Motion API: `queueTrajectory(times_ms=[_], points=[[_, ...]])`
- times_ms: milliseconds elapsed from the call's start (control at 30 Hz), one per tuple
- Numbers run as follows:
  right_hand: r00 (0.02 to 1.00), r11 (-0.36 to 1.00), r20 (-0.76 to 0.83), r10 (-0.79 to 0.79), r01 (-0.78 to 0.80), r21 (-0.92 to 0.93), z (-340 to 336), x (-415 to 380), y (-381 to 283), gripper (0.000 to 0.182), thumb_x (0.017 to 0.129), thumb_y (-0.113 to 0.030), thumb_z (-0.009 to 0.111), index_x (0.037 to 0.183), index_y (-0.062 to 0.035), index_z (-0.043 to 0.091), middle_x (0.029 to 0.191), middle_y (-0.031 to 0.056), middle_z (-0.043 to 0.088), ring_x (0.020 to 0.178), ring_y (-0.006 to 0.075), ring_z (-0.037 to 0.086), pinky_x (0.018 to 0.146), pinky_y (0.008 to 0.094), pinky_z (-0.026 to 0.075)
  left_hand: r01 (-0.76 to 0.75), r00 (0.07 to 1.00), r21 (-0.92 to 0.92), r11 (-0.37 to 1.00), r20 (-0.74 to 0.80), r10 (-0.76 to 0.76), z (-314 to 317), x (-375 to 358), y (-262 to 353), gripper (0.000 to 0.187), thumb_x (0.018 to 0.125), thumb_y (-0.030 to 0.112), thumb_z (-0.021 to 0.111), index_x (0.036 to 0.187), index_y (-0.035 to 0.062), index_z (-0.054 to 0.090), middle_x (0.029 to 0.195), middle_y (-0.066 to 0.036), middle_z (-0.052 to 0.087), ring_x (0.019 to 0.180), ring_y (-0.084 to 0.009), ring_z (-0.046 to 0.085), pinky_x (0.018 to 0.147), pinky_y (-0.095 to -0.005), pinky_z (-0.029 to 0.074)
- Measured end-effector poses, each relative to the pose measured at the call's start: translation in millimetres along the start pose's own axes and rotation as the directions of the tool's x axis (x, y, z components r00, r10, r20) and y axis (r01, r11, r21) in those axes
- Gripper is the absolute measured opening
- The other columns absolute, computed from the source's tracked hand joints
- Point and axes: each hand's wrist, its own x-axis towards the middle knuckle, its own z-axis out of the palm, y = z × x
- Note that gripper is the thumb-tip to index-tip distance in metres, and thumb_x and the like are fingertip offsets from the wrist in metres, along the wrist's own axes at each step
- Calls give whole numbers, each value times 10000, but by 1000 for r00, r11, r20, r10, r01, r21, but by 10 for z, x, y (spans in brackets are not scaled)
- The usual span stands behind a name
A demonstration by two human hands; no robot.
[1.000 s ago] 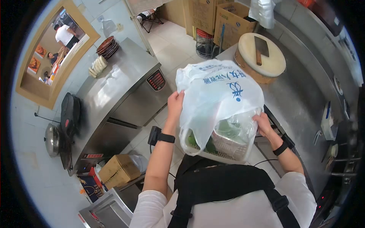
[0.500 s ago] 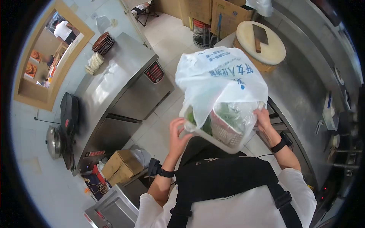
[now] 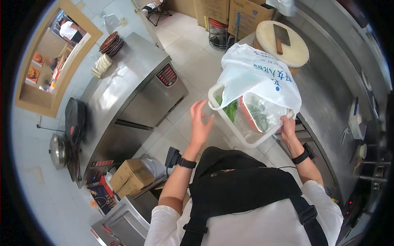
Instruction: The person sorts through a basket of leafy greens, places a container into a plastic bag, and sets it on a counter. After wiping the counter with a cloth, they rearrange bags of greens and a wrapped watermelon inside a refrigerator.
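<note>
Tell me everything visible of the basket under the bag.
The off-white basket has rounded corners and looks plastic, with holes inside. The right hand grips its right side, holding it above the floor; the left hand is clear of it. A white bag with blue print drapes over its far part. Leafy greens and a clear package show inside.

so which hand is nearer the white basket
Right. The right hand grips the white basket at its right side, by the plastic bag draped over it. The left hand is open just off its left side, apparently not touching.
</note>
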Motion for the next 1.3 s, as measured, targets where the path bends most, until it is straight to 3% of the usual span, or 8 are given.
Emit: queueTrajectory(times_ms=[333, 400, 500, 700, 867, 1033, 1233, 1300], points=[[987, 979, 142, 70, -41, -199, -595, 186, -9, 323, 664, -57, 519, 967, 53, 514, 695, 53, 541, 492, 122, 501, 364, 248, 366, -181, 983, 203, 962, 31, 178, 160, 289, -272, 162, 672, 74, 579, 833, 56, 568, 1132, -115, 442, 1028, -264, 431, 874, -350, 327], [970, 965, 212, 115, -59, -254, -602, 137, -113, 316, 662, -44, 508, 961, 57, 510, 706, 51, 543, 521, 125, 513, 413, 245, 398, 33, 940, -374, 927, 326, 99, 116, 417, -226, 310, 730, 210, 579, 1000, 65, 536, 1231, -124, 397, 1094, -246, 406, 892, -339, 320], [945, 970, 315, 89, -11, -242, -474, 17, -288, 267, 669, -34, 503, 916, 65, 534, 721, 53, 555, 566, 123, 527, 490, 237, 424, 541, 824, -263, 799, 357, -440, 119, 449, 40, 545, 778, 338, 551, 1207, 48, 382, 1284, -144, 351, 1143, -229, 368, 912, -335, 319], [868, 871, 479, 131, 130, -473, -180, -20, -589, 177, 713, -64, 513, 818, 66, 572, 718, 52, 570, 596, 110, 523, 542, 234, 427, 462, 730, -248, 851, 652, -206, 340, 195, -373, 602, 771, 324, 585, 1215, -17, 360, 1142, -117, 485, 1019, -193, 481, 857, -300, 387], [834, 796, 524, 173, 195, -573, -160, 33, -617, 193, 727, -84, 514, 846, 56, 572, 712, 55, 571, 585, 102, 521, 507, 258, 430, 840, 512, -327, 432, 740, -436, 182, 120, -396, 459, 805, 288, 549, 1154, 7, 449, 1055, -89, 543, 916, -164, 538, 822, -287, 422], [703, 708, 706, -83, 540, -455, -141, 394, -165, 379, 656, -89, 541, 1009, 48, 532, 811, 69, 587, 712, 133, 539, 629, 278, 456, 516, 785, -413, 750, 578, -222, 126, 503, -432, 571, 780, 354, 591, 1210, 32, 398, 1112, -64, 516, 1005, -163, 497, 858, -282, 401], [765, 838, 623, 162, 227, -496, 18, 440, -54, 219, 651, -49, 527, 840, 47, 584, 700, 48, 577, 519, 121, 522, 453, 241, 405, 301, 892, -403, 864, 439, -106, 103, 575, -486, 756, 743, 360, 639, 1291, 17, 246, 1235, -140, 401, 1145, -231, 376, 962, -346, 299], [767, 824, 622, 155, 247, -510, 85, 417, -172, 196, 660, -50, 523, 817, 52, 579, 697, 58, 579, 522, 136, 536, 456, 246, 414, 75, 986, 167, 983, 136, -99, 126, 579, -388, 819, 716, 382, 653, 1301, 11, 216, 1280, -184, 329, 1200, -303, 301, 991, -381, 248]])
